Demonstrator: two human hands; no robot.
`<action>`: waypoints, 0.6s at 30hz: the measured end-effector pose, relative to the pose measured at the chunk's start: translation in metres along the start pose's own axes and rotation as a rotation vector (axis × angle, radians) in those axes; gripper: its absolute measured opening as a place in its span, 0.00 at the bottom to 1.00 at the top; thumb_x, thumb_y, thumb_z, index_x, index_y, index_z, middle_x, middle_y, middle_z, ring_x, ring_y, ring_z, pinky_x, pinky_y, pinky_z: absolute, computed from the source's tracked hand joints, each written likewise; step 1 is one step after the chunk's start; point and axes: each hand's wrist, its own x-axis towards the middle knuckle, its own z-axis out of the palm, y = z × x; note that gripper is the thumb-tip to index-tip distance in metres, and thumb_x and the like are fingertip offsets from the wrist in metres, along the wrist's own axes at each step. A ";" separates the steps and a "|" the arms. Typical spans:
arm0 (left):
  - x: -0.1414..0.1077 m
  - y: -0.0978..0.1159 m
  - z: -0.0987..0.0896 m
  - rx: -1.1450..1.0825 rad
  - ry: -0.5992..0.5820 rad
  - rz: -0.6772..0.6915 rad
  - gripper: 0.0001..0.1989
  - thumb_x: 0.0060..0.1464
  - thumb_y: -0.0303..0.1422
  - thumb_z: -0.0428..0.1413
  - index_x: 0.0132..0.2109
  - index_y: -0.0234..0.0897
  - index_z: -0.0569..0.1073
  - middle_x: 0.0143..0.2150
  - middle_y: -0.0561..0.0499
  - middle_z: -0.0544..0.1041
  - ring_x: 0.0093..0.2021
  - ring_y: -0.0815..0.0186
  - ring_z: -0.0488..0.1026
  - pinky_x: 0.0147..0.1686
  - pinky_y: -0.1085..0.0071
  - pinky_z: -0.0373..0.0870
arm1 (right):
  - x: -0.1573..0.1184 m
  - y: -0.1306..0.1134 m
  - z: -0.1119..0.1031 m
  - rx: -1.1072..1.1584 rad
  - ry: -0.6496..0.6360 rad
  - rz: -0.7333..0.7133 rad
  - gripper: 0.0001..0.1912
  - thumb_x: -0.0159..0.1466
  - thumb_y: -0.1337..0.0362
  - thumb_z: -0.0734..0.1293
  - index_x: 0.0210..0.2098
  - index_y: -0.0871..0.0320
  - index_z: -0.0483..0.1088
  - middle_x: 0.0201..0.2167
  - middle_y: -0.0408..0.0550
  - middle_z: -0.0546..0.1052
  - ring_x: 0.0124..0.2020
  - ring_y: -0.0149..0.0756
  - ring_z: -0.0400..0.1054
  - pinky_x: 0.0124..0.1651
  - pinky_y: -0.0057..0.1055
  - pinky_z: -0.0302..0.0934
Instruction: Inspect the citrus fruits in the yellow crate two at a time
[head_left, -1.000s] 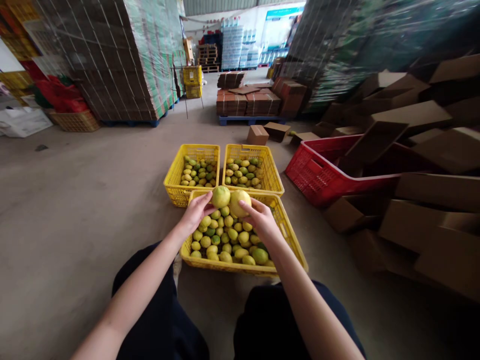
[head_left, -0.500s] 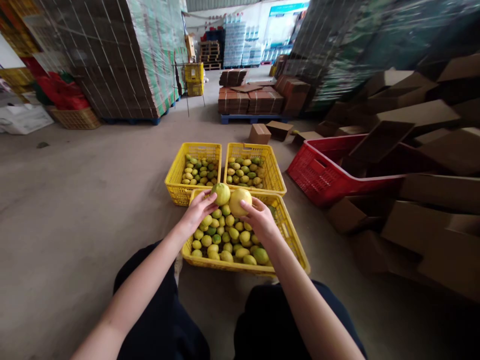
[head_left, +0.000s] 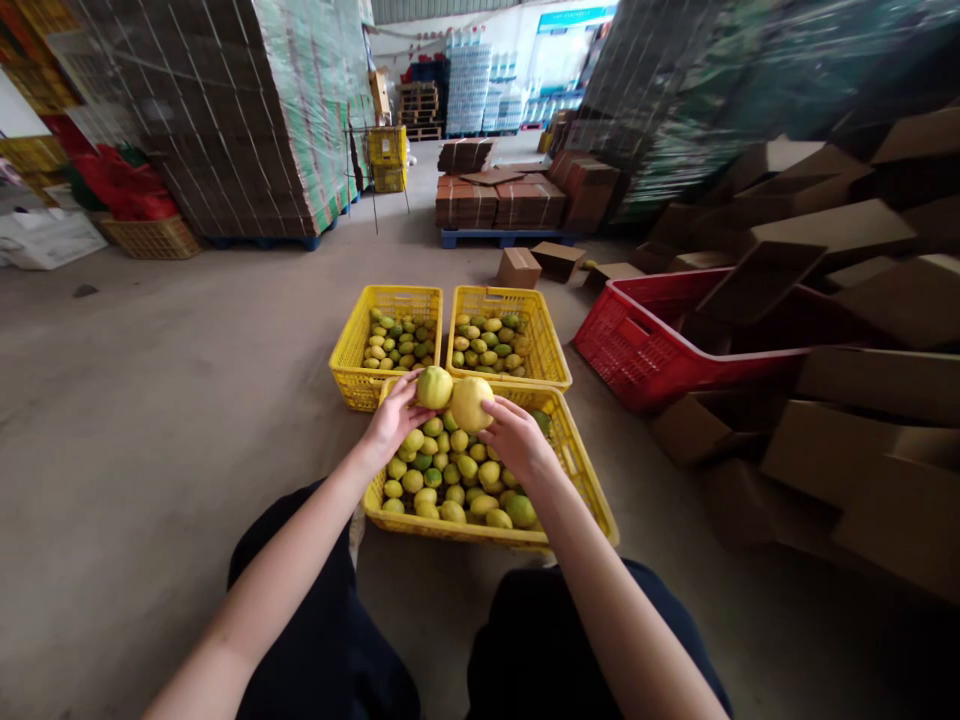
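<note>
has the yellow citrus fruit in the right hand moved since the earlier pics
Yes, the yellow citrus fruit has shifted slightly left against the nearest yellow crate.

Shifted the green fruit [head_left: 434,388] slightly leftward in the left hand [head_left: 391,422], with more of its near side now uncovered by fingers. Moved the yellow fruit [head_left: 472,404] a little left too, now gripped closer to its right edge by the right hand [head_left: 519,438], less hidden behind the thumb.

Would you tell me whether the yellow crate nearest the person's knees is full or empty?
Neither: the near crate is partly filled, with yellow and green fruits lying below its rim.
</note>
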 end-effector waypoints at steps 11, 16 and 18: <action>-0.006 -0.008 0.010 0.121 0.011 0.062 0.17 0.45 0.33 0.65 0.41 0.36 0.69 0.40 0.50 0.75 0.43 0.64 0.74 0.46 0.61 0.74 | -0.004 0.002 0.005 0.069 -0.063 0.041 0.17 0.47 0.54 0.75 0.32 0.55 0.70 0.29 0.44 0.78 0.27 0.37 0.74 0.35 0.37 0.71; -0.006 -0.007 0.010 0.083 -0.016 0.047 0.19 0.44 0.36 0.66 0.42 0.36 0.69 0.42 0.48 0.75 0.41 0.63 0.74 0.44 0.61 0.74 | -0.006 0.005 0.009 0.045 -0.067 0.027 0.19 0.45 0.56 0.77 0.33 0.56 0.72 0.34 0.45 0.78 0.34 0.40 0.74 0.35 0.35 0.71; -0.005 -0.006 0.007 0.087 -0.043 0.015 0.20 0.44 0.39 0.66 0.42 0.35 0.72 0.41 0.47 0.76 0.42 0.61 0.75 0.43 0.63 0.74 | -0.006 0.005 0.009 0.029 -0.074 0.026 0.20 0.45 0.56 0.76 0.35 0.56 0.73 0.36 0.46 0.79 0.37 0.42 0.74 0.34 0.35 0.71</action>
